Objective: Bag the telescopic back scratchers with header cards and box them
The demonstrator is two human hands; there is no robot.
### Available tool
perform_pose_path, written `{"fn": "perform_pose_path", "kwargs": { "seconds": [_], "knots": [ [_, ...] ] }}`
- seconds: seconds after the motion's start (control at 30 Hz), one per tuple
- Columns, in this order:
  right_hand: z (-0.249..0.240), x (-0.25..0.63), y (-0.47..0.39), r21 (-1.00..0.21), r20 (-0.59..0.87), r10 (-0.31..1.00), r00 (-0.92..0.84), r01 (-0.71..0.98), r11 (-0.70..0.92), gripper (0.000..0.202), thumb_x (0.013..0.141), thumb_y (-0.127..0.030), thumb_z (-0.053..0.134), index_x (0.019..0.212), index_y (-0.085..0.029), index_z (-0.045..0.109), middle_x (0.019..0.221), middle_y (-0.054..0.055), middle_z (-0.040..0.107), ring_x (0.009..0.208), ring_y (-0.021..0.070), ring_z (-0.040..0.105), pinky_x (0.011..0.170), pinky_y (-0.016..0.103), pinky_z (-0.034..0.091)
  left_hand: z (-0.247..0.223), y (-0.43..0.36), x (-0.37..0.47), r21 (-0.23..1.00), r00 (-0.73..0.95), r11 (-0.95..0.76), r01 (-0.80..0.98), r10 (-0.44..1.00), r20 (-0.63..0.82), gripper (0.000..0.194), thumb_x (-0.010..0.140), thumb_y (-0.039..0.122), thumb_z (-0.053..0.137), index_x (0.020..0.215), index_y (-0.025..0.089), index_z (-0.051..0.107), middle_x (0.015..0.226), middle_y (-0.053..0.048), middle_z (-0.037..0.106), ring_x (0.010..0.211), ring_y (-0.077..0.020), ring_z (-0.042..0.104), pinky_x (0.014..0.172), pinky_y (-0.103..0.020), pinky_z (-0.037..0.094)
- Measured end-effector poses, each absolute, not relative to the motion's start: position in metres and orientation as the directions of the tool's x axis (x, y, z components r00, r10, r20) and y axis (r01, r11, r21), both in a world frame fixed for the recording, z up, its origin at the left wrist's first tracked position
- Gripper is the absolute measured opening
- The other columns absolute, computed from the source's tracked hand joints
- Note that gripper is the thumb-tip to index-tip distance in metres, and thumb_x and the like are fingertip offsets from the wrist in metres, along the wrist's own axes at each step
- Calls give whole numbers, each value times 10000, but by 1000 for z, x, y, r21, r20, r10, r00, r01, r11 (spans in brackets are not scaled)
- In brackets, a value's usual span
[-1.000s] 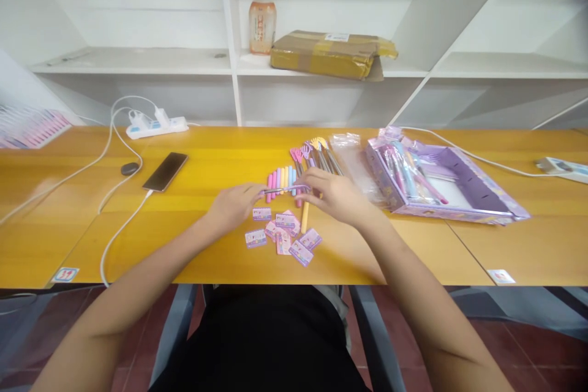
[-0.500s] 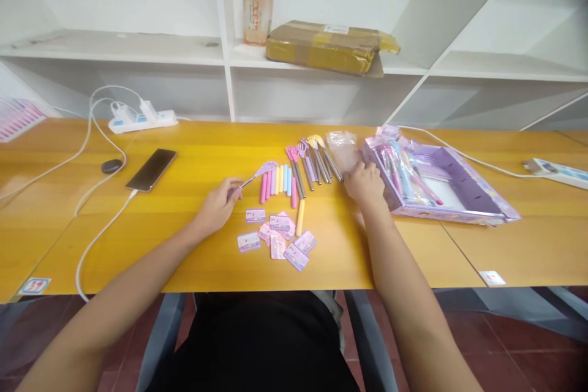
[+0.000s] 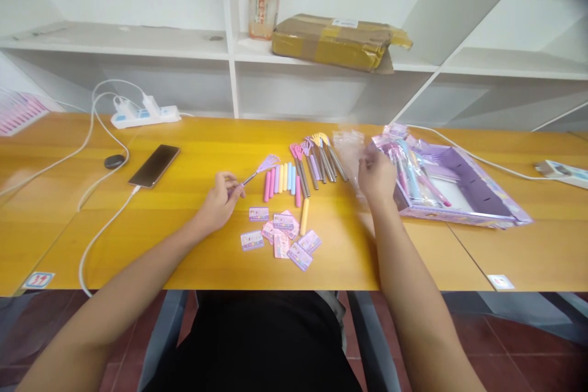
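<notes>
My left hand [image 3: 221,199] is closed round the handle end of a back scratcher with a purple claw head [image 3: 267,163], held just above the table. My right hand [image 3: 377,176] pinches the edge of a clear plastic bag [image 3: 348,146] beside the purple box; its fingertips are partly hidden. Between the hands lie several metal-stemmed back scratchers [image 3: 321,156] with pink, purple and yellow claws. Left of them is a row of pastel handle sleeves [image 3: 281,178], and a yellow sleeve [image 3: 304,217] lies nearer. Small printed cards [image 3: 282,245] are spread in front, some overlapping.
A purple display box [image 3: 478,214] with bagged back scratchers [image 3: 413,174] stands at right. At left are a phone [image 3: 156,165] on a white cable, a round black object [image 3: 114,161] and a power strip [image 3: 147,116]. A bottle [image 3: 264,6] and taped carton [image 3: 331,43] sit on the shelf.
My right hand has shifted slightly right and drawn the plastic bag toward it. My left hand still holds the purple back scratcher in nearly the same place. The view has shifted a little.
</notes>
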State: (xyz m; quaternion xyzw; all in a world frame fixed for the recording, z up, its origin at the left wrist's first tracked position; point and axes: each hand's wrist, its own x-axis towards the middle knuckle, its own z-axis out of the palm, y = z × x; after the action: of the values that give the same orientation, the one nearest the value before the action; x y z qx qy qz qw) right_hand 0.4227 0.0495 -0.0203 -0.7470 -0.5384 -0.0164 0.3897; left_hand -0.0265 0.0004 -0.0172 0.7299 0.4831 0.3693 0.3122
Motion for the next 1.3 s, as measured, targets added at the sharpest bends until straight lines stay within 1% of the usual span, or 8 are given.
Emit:
{"fn": "perform_pose_path", "kwargs": {
  "seconds": [0.1, 0.23, 0.4, 0.6, 0.8, 1.0, 1.17, 1.3],
  "knots": [
    [-15, 405, 52, -819, 488, 771, 409, 519, 243, 283, 955, -449, 659, 1038, -187, 723, 931, 85, 738, 870, 238, 694, 920, 442, 596, -17, -2, -27, 838, 295, -343, 425, 927, 229, 199, 1116, 427, 507, 1182, 251, 444, 1002, -33, 752, 736, -158, 607, 732, -315, 444],
    [-10, 365, 40, -873, 467, 852, 235, 277, 402, 337, 932, -561, 772, 998, -231, 756, 884, 27, 746, 771, 171, 680, 774, 332, 594, -14, -6, -25, 885, 398, -337, 320, 896, 198, 229, 1125, 432, 492, 1201, 235, 580, 1041, -31, 750, 621, -114, 465, 645, -283, 404],
    [-5, 320, 12, -885, 464, 885, -32, -55, 462, 278, 917, -525, 870, 914, -257, 795, 1187, 65, 797, 697, 142, 653, 656, 325, 563, -12, -13, -18, 943, 530, -254, 214, 841, 106, 374, 1110, 543, 547, 1212, 215, 695, 1089, -65, 764, 759, -141, 604, 734, -289, 493],
    [-3, 282, -12, -902, 420, 846, -330, -51, 428, 269, 970, -536, 823, 915, -272, 822, 1397, 91, 753, 1027, 249, 760, 851, 444, 646, -18, -17, -10, 943, 630, -278, 184, 770, 104, 434, 1038, 565, 690, 1300, 221, 734, 1249, -100, 788, 1159, -261, 730, 1045, -398, 546],
    [-9, 255, -21, -791, 548, 770, -327, 96, 604, 190, 989, -456, 826, 1010, -269, 848, 1040, 66, 744, 946, 200, 722, 803, 361, 637, -22, -22, 3, 936, 640, -311, 165, 756, 138, 364, 991, 535, 764, 1130, 202, 813, 1178, -102, 816, 1149, -284, 751, 1065, -417, 553],
    [-4, 264, -26, -937, 318, 896, -311, 43, 347, 532, 1112, -635, 549, 858, -212, 750, 711, 37, 713, 584, 169, 670, 583, 325, 585, -18, -25, 2, 930, 531, -322, 177, 827, 185, 281, 1014, 488, 723, 973, 228, 819, 1004, -69, 814, 965, -246, 751, 955, -404, 575],
    [-11, 256, -21, -988, 132, 891, -434, 18, 155, 452, 940, -639, 805, 1117, -224, 773, 970, 38, 826, 645, 162, 706, 599, 309, 616, -13, -26, 2, 906, 597, -384, 178, 774, 210, 283, 968, 502, 783, 901, 228, 802, 1071, -77, 809, 1031, -263, 734, 1005, -420, 556],
    [-23, 248, -15, -991, 134, 854, -503, -63, 118, 436, 904, -634, 846, 1031, -221, 789, 808, 14, 779, 708, 186, 728, 659, 316, 628, -11, -29, 3, 876, 631, -414, 247, 755, 179, 308, 943, 529, 808, 887, 227, 803, 989, -79, 788, 952, -256, 705, 931, -402, 559]
  ]
}}
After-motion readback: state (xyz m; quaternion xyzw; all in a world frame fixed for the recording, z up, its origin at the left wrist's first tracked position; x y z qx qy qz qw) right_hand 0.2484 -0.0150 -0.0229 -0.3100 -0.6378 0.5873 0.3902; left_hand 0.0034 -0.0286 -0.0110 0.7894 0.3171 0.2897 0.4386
